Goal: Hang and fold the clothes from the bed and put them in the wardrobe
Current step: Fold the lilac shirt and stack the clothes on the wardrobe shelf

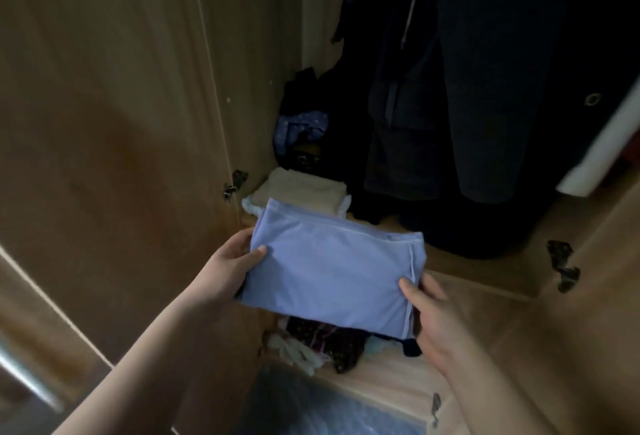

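Observation:
A folded light-blue garment (329,268) is held level in front of the open wardrobe (467,272). My left hand (228,268) grips its left edge, thumb on top. My right hand (429,313) grips its right edge near the seam, thumb on top. Just beyond the garment, a folded beige cloth (304,192) lies on a small stack on the wardrobe shelf. The fingers of both hands are hidden under the fabric.
Dark clothes (485,88) hang inside the wardrobe at the right. A blue patterned cloth (301,126) lies crumpled at the back. A lower shelf holds jumbled dark and white clothes (325,341). The wooden door (104,123) stands open on the left; another door (595,296) on the right.

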The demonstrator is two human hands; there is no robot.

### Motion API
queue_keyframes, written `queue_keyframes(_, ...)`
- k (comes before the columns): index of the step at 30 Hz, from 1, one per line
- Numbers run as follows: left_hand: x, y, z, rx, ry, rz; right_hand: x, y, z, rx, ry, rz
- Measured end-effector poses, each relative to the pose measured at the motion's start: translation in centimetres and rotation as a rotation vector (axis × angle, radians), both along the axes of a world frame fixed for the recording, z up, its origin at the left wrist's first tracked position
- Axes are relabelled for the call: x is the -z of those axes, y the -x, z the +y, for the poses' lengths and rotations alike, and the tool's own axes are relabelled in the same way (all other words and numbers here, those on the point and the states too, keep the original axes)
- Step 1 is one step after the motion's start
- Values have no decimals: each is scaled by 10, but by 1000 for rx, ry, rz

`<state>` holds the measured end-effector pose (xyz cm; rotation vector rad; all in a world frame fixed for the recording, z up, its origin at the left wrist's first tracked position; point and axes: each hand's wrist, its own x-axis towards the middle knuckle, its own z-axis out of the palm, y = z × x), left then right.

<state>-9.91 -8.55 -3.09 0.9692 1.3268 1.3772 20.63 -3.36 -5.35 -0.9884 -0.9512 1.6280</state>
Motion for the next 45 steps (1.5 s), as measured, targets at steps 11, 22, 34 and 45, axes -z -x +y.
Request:
queue_keyframes(11, -11, 70, 147, -235, -26, 472, 5, 86, 148, -66, 60, -96)
queue_keyframes(22, 17, 139, 313, -265, 46, 619, 29, 166, 280, 121, -16, -513)
queue_keyframes(34, 35, 130, 343, -100, -323, 1263, -12, 168, 270, 6, -664, -1332)
queue_keyframes(45, 73, 123, 349, 252, 99, 1351, 37, 209, 304, -271, -690, -1639)
